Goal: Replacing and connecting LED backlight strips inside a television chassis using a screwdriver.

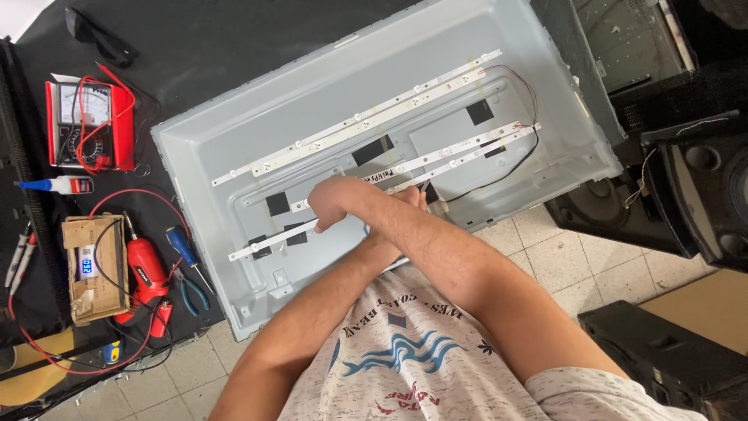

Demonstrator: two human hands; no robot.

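Note:
A grey metal screen back panel (234, 140) lies on a black table, with white LED strips taped across it. My forearms cross above its near edge. My right hand (327, 204) reaches left, fingers curled down onto the lowest LED strip (265, 248), next to pieces of black tape (276, 204). My left hand (417, 195) passes under the right forearm and is mostly hidden; only a bit shows by a middle strip (467, 144). A longer double strip (366, 121) runs above. A red and black wire (530, 93) loops at the strips' right ends.
Left of the panel lie a red analog multimeter (82, 125), a glue tube (62, 185), a cardboard box with a blue display (93, 269), a red power screwdriver (144, 273), a blue screwdriver (183, 249) and pliers (191, 292). Black speakers (701, 195) stand on the right.

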